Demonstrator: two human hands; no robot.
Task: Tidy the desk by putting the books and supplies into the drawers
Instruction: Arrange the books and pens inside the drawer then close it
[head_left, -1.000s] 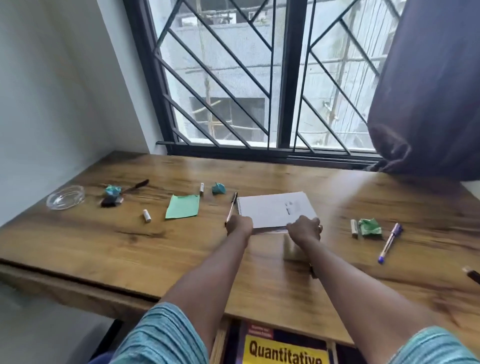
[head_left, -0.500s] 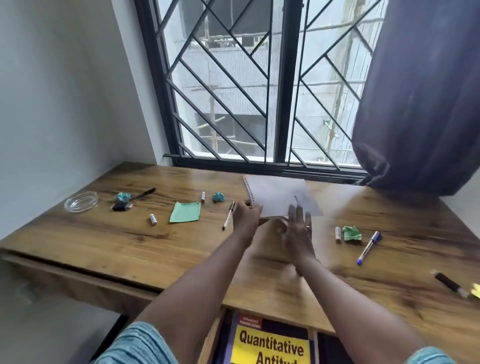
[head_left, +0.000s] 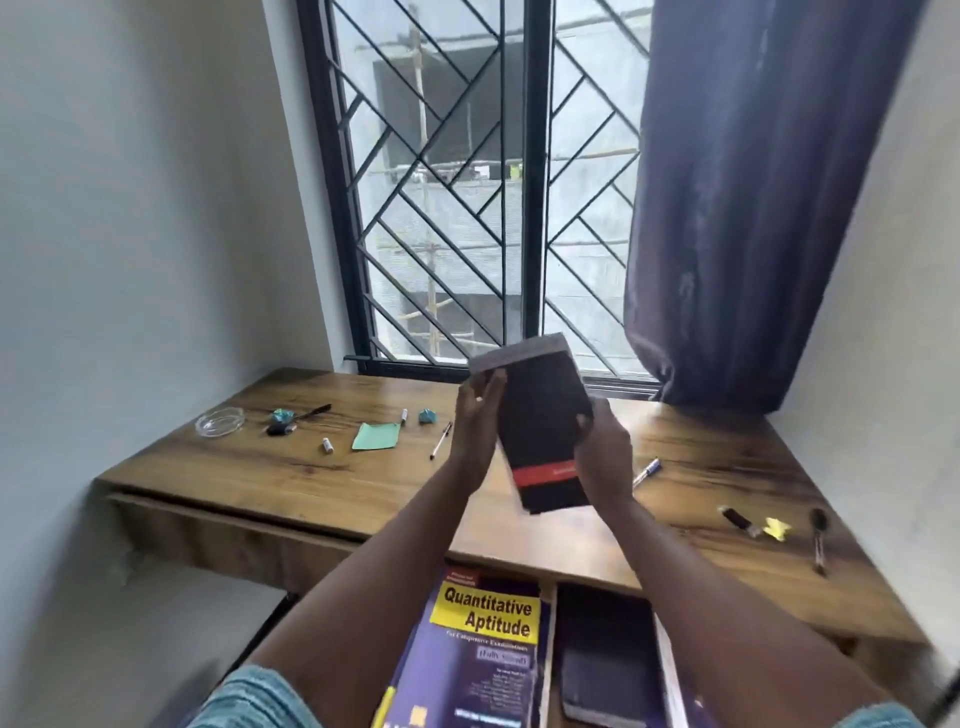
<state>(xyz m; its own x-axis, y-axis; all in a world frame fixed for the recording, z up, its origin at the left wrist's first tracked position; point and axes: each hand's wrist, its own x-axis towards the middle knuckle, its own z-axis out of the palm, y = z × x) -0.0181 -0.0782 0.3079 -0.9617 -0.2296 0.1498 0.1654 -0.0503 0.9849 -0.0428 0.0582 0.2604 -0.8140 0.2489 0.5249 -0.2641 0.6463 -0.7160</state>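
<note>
Notebook (head_left: 540, 431) lifted clear of the bench (head_left: 363, 499), mid-carry to the drawer.
Left hand (head_left: 475, 431) and right hand (head_left: 602, 457) grip its edges; next, lower it into the open drawer (head_left: 550, 649) beside the Quantitative Aptitude book (head_left: 478, 649).

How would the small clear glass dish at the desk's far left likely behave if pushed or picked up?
The small clear glass dish looks shallow and flat-bottomed, so it would probably slide on the smooth wooden desk rather than tip or roll. If it is glass, it is likely rigid and breakable, and its low smooth rim may be slippery to pinch.
</note>
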